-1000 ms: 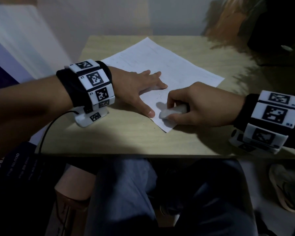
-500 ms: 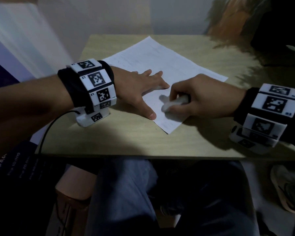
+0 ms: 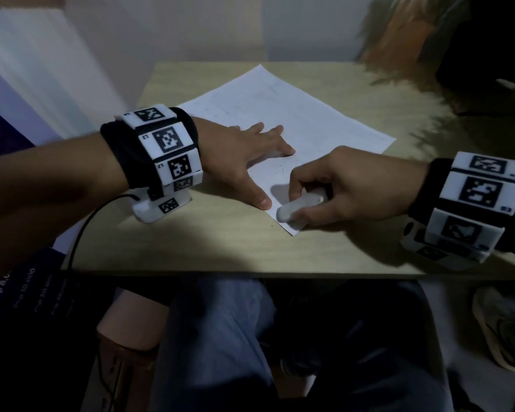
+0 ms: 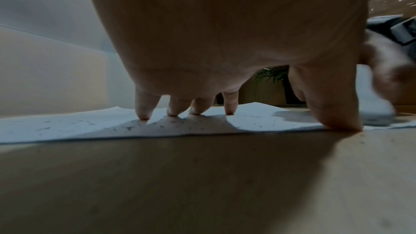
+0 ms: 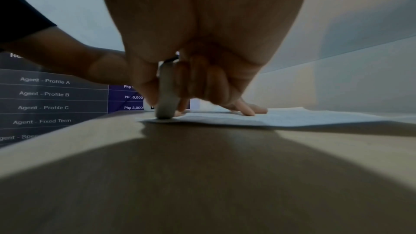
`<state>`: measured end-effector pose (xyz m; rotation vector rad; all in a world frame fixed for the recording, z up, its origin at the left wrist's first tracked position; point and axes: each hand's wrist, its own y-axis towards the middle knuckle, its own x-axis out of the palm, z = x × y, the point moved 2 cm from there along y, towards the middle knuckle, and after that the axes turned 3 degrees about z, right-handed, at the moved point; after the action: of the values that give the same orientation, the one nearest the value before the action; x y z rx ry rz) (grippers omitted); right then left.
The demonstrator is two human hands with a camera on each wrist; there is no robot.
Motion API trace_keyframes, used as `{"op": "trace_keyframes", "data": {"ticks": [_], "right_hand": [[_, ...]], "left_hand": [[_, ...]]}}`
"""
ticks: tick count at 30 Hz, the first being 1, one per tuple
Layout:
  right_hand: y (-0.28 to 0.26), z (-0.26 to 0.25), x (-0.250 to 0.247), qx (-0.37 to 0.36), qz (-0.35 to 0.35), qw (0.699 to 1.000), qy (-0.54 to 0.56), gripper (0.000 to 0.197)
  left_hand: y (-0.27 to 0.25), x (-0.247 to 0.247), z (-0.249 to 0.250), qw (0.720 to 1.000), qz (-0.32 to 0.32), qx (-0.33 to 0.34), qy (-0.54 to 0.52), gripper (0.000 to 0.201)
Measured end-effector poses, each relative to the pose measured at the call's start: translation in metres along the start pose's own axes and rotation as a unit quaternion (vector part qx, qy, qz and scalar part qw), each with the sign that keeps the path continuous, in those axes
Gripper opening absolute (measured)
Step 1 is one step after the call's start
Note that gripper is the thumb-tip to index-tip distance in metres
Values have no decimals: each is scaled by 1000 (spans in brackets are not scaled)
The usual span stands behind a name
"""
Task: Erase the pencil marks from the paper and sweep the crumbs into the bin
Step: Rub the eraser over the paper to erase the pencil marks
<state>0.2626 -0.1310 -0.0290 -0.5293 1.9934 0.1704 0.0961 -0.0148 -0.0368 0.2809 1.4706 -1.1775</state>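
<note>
A white sheet of paper lies at an angle on the wooden table. My left hand lies flat on it with straight spread fingers, its thumb at the sheet's left edge. My right hand grips a white eraser whose tip is down on the paper's near corner. Faint pencil marks show between the two hands. Under the left wrist, small dark eraser crumbs dot the paper around my fingertips. From the right wrist the eraser stands nearly upright on the paper.
A dark printed board with price rows leans at the table's left. A plant and dark objects stand at the far right. My legs are under the table's near edge. A shoe lies on the floor at the right.
My right hand rubbed the eraser up the sheet toward the left fingers, then back down to the near corner. The left hand has stayed pressed on the paper.
</note>
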Motion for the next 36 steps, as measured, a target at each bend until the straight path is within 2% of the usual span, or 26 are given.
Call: {"op": "trace_keyframes", "data": {"ticks": [4,5,9,12,14,17,19,23,27,28,32,34,36], "right_hand": [[5,9,-9,42,85,994,-53,37],[3,8,-8,31,85,994,-56,36],[-5,-3,1,-2,0,1000,11,28],[1,7,-7,43,61,997,-31,35],[1,9,-8,41,92,993,-61,37],[-7,-2,1,2,13,1000,-3,27],[-8,-4,0,13,-16,999,35,27],[-3,4,-5,36,45,998,5,33],[-10,-3,-1,14,4,999,32,28],[-9,-2,-2,17,11,999,43,26],[-4,8,-6,33,87,995,-32,27],[-5,6,-2,17,66,996,-51,31],[-9,-1,2,-12,15,1000,-11,31]], "left_hand": [[0,0,0,1000,3,4,-7,111],[0,0,-1,1000,3,5,-7,111],[1,0,-1,1000,-2,1,1,112],[2,0,-1,1000,-1,2,1,111],[1,0,-2,1000,-1,3,-1,111],[1,-1,-1,1000,-1,3,1,110],[1,-1,0,1000,-4,-1,6,111],[1,-1,-1,1000,-5,-2,6,114],[1,-1,-1,1000,-3,2,6,113],[1,0,-1,1000,-3,2,6,114],[2,1,1,1000,6,2,23,116],[2,1,2,999,10,0,30,114],[2,0,4,999,11,-1,33,113]]}}
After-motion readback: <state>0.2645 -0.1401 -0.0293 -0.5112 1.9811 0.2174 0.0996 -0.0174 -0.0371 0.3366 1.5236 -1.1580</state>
